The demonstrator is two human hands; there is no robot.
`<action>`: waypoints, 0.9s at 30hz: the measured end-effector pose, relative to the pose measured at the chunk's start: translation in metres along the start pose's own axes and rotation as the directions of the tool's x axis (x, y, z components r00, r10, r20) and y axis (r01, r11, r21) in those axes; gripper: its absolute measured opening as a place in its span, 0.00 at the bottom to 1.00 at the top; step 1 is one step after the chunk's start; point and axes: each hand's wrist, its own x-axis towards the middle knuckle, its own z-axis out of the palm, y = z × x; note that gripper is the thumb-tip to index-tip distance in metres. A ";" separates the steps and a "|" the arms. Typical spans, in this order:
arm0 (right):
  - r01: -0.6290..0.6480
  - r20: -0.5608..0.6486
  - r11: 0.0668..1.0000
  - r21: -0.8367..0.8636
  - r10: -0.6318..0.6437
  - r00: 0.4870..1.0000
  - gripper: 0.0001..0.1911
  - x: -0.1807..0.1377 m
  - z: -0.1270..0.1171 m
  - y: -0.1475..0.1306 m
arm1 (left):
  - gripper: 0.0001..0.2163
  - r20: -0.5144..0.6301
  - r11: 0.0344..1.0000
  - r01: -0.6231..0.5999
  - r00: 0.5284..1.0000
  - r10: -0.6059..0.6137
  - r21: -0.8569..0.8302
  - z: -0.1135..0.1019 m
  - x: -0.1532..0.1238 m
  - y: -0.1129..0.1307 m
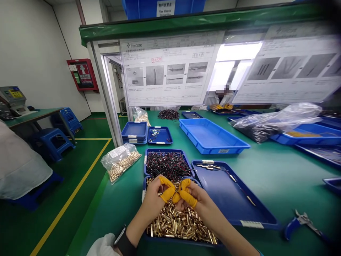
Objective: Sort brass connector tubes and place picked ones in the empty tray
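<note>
My left hand (pixel 156 197) and my right hand (pixel 193 197) meet fingertip to fingertip, both with yellow finger cots on. Each is closed in a pinch, and the fingers hide most of what they hold. A small metallic end shows beside my left fingers; its kind is unclear. Below them lies a blue tray heaped with short brass sleeves (pixel 177 222). Just beyond, another blue tray holds a pile of short black and red wires (pixel 167 164). To the right, a larger blue tray (pixel 226 192) carries several thin wired pieces (pixel 210 167) with metal sleeves.
Blue-handled pliers (pixel 298 222) lie at the right. A bag of brass sleeves (pixel 121 163) rests at the left. Farther back are stacked blue trays (pixel 134 131), a small tray (pixel 160 136), a light-blue bin (pixel 213 137) and a plastic bag (pixel 277 121). Across the table, a person's gloved hands (pixel 223 106) show.
</note>
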 end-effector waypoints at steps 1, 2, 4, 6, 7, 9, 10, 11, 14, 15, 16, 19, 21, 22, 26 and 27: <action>-0.002 -0.034 1.000 0.008 0.003 0.999 0.21 0.001 -0.002 0.000 | 0.09 0.017 0.998 0.032 0.999 -0.033 0.047 -0.001 0.000 0.000; -0.005 -0.074 1.000 0.013 0.006 0.997 0.21 0.002 -0.005 -0.001 | 0.08 0.052 0.992 0.057 0.997 -0.063 0.116 -0.001 -0.001 0.001; -0.004 -0.149 1.000 0.007 0.005 0.989 0.22 0.004 -0.009 -0.002 | 0.05 0.161 0.955 0.029 0.984 -0.079 0.295 -0.003 -0.002 0.000; -0.003 -0.175 1.000 -0.023 -0.001 0.985 0.21 0.006 -0.011 -0.003 | 0.01 0.289 0.888 -0.092 0.956 -0.048 0.451 -0.003 -0.003 -0.003; -0.004 -0.173 0.999 -0.045 -0.004 0.985 0.19 0.006 -0.012 -0.003 | 0.01 0.338 0.852 -0.152 0.941 -0.031 0.501 -0.002 -0.004 -0.005; -0.011 -0.162 0.995 -0.094 -0.004 0.987 0.17 0.006 -0.010 -0.001 | 0.04 0.384 0.789 -0.223 0.923 -0.018 0.573 0.000 -0.004 -0.010; -0.018 -0.155 0.992 -0.124 -0.001 0.988 0.17 0.006 -0.009 0.000 | 0.05 0.386 0.764 -0.241 0.922 -0.012 0.599 0.002 -0.004 -0.012; -0.028 -0.150 0.988 -0.154 0.005 0.989 0.16 0.005 -0.008 0.001 | 0.06 0.384 0.744 -0.257 0.923 0.001 0.616 0.003 -0.004 -0.014; -0.064 -0.162 0.966 -0.250 0.024 0.987 0.13 0.001 -0.005 0.003 | 0.08 0.374 0.726 -0.302 0.925 0.067 0.618 0.008 -0.004 -0.015; -0.072 -0.175 0.957 -0.282 0.023 0.984 0.12 0.000 -0.004 0.003 | 0.08 0.356 0.744 -0.305 0.930 0.096 0.595 0.009 -0.004 -0.014; -0.077 -0.189 0.946 -0.316 0.016 0.982 0.10 -0.001 -0.004 0.003 | 0.07 0.317 0.777 -0.286 0.941 0.118 0.560 0.010 -0.004 -0.012; -0.086 -0.208 0.915 -0.395 0.002 0.978 0.09 -0.003 -0.004 0.000 | 0.06 0.129 0.915 -0.135 0.987 0.092 0.380 0.008 -0.006 -0.009; -0.069 -0.202 0.904 -0.421 -0.019 0.979 0.09 -0.003 -0.003 -0.001 | 0.08 0.050 0.959 -0.039 0.998 0.026 0.281 0.007 -0.007 -0.009; -0.053 -0.198 0.902 -0.428 -0.036 0.979 0.09 -0.003 -0.003 -0.001 | 0.08 0.031 0.963 -0.020 0.999 0.012 0.267 0.007 -0.008 -0.010; 0.000 -0.187 0.896 -0.443 -0.093 0.978 0.14 -0.005 -0.003 0.000 | 0.07 0.001 0.922 -0.107 0.993 0.115 0.372 0.007 -0.006 -0.012; 0.002 -0.186 0.892 -0.451 -0.096 0.978 0.15 -0.005 -0.003 0.000 | 0.07 0.005 0.907 -0.136 0.989 0.147 0.399 0.007 -0.006 -0.013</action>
